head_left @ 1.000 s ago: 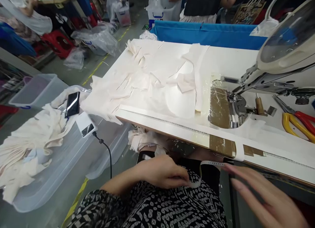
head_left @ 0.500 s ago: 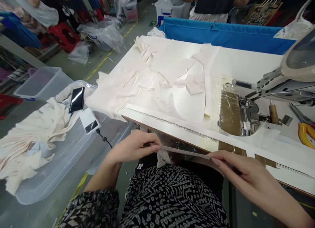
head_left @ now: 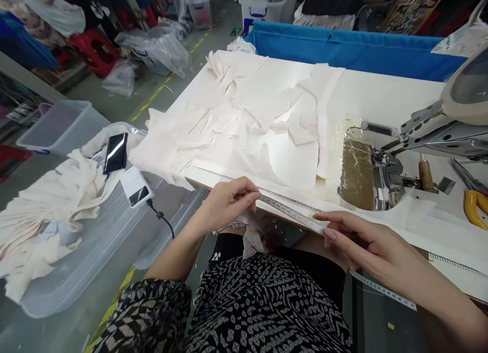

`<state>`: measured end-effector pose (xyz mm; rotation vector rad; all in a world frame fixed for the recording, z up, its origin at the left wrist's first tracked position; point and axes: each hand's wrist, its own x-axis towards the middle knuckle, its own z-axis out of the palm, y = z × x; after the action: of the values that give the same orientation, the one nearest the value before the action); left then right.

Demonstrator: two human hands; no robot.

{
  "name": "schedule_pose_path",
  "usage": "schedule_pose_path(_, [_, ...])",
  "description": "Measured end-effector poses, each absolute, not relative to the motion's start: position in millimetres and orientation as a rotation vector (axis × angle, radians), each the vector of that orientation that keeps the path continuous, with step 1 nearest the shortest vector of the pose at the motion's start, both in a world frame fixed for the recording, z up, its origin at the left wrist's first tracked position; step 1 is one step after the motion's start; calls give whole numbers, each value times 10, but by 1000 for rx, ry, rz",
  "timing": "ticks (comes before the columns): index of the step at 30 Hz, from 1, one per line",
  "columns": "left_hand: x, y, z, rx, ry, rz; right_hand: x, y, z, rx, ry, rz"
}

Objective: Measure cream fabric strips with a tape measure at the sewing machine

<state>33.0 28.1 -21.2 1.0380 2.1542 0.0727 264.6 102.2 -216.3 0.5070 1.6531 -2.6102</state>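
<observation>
- White bench [head_left: 381, 96], ruler strip [head_left: 244, 184] fixed along the near edge.
- Heaped with cream fabric pieces [head_left: 244, 114] across the left half.
- Sewing machine [head_left: 438, 124] standing at right, brown tape patch [head_left: 356, 172] just beside its needle plate.
- Yellow-handled scissors [head_left: 475, 211] lying at far right.
- Wooden-handled tool [head_left: 425, 175] near the machine foot.

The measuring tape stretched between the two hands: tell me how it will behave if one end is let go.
The measuring tape looks thin and floppy: its free end trails limp past the right hand, so a released end would probably drop. It lies straight only where the left hand and right hand pull it along the table edge. It seems light, pinched by fingertips alone.
</observation>
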Motion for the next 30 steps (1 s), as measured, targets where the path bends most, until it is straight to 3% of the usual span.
schedule_pose_path(7, [200, 175, -78, 1051, 2227, 71, 2197, 1096, -1945, 462, 2150, -2544])
schedule_pose_path(16, [-547, 357, 491, 1392, 2399, -192, 1343, 1290, -1562, 356, 2567, -2420])
schedule_pose_path(30, [-1144, 432, 553, 1324, 2300, -354, 825, 1213, -1494, 368, 2576, -2290])
